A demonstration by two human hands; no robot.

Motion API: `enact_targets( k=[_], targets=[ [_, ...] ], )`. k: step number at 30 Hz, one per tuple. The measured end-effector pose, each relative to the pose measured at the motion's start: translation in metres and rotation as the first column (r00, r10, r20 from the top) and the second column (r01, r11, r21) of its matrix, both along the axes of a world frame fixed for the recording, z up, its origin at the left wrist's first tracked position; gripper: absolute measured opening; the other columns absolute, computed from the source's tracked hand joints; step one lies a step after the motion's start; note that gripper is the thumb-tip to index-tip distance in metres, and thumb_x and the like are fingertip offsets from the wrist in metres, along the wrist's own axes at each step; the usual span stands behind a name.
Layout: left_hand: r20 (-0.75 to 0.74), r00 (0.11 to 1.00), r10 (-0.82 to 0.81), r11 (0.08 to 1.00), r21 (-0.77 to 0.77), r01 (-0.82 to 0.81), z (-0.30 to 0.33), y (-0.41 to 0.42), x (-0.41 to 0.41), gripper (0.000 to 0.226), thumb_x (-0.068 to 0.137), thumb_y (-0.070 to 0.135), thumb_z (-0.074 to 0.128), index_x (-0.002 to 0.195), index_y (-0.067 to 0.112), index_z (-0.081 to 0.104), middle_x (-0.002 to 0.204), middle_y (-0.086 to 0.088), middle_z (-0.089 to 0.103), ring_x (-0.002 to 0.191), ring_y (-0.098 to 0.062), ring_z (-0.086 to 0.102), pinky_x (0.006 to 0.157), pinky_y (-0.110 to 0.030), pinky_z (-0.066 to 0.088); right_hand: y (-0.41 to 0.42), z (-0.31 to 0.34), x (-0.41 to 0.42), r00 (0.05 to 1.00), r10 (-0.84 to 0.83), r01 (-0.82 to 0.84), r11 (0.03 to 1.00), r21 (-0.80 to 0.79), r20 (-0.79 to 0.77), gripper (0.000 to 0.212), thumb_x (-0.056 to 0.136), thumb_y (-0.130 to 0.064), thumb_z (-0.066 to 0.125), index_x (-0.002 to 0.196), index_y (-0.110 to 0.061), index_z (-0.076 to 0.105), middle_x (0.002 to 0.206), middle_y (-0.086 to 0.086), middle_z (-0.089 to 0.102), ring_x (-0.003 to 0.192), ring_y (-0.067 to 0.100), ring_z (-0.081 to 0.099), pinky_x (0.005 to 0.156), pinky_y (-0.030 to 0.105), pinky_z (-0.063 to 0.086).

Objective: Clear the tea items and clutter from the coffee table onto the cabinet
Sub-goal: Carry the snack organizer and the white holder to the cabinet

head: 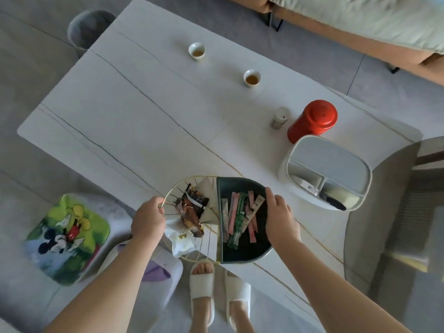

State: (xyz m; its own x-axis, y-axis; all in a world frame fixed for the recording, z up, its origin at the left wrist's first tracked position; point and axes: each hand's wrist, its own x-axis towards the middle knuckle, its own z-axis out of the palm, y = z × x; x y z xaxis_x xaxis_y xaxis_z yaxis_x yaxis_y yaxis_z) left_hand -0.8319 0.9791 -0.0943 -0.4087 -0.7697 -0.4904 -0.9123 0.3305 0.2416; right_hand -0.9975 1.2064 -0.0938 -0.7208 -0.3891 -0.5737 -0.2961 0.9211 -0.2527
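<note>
Coffee table layout, seen from its near edge

A round snack tray sits at the near edge of the coffee table, partly overhanging it, with snack packets in its left wire half and sachet sticks in its right half. The left hand is on the tray's left rim, the right hand on its right rim. Right of the tray stands an organizer box; behind that a tea canister, with what may be a small jar just left of it. Two teacups stand farther back, well apart.

White coffee table carries two teacups, red canister, organizer, snack tray.
</note>
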Motion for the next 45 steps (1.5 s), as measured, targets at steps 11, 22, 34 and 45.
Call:
enact_targets(
  k=[11, 22, 34, 45],
  targets=[
    [-0.158, 0.934, 0.319, 0.947, 0.011, -0.322, 0.035, -0.007, 0.077, 0.033, 0.097, 0.009, 0.044, 0.128, 0.009, 0.055, 0.122, -0.012, 0.063, 0.108, -0.028, 0.061, 0.082, -0.039, 0.052, -0.052, 0.030, 0.018, 0.980, 0.160, -0.164, 0.986, -0.028, -0.121, 0.065, 0.084, -0.007, 0.056, 0.139, -0.031, 0.030, 0.127, 0.001, 0.052, 0.109, 0.022, 0.051, 0.069, 0.037, 0.052],
    [-0.243, 0.689, 0.682, 0.709, -0.010, -0.705, 0.103, -0.030, 0.233, 0.029, 0.096, 0.015, 0.048, 0.122, 0.013, 0.060, 0.117, -0.007, 0.066, 0.100, -0.024, 0.063, 0.079, -0.030, 0.046, -0.166, 0.095, 0.120, 0.875, 0.457, -0.475, 0.874, -0.104, -0.159, 0.049, 0.088, -0.007, 0.033, 0.127, -0.036, 0.045, 0.116, -0.004, 0.056, 0.101, 0.021, 0.055, 0.075, 0.040, 0.054],
    [-0.308, 0.376, 0.874, 0.399, 0.013, -0.917, 0.129, -0.024, 0.467, 0.028, 0.094, 0.013, 0.047, 0.115, 0.016, 0.066, 0.117, -0.008, 0.067, 0.107, -0.027, 0.060, 0.087, -0.030, 0.045, -0.247, 0.121, 0.331, 0.697, 0.701, -0.715, 0.665, -0.219, -0.147, 0.044, 0.090, -0.008, 0.033, 0.120, -0.033, 0.054, 0.111, 0.000, 0.060, 0.094, 0.024, 0.057, 0.075, 0.038, 0.051],
    [-0.350, -0.130, 0.928, -0.043, 0.246, -0.968, 0.148, 0.042, 0.683, 0.028, 0.093, 0.016, 0.047, 0.112, 0.008, 0.067, 0.124, -0.017, 0.062, 0.114, -0.037, 0.058, 0.097, -0.052, 0.047, -0.260, 0.119, 0.550, 0.418, 0.902, -0.874, 0.365, -0.321, -0.110, 0.033, 0.090, -0.003, 0.036, 0.104, -0.016, 0.063, 0.092, 0.007, 0.067, 0.084, 0.028, 0.062, 0.076, 0.041, 0.054]
  ],
)
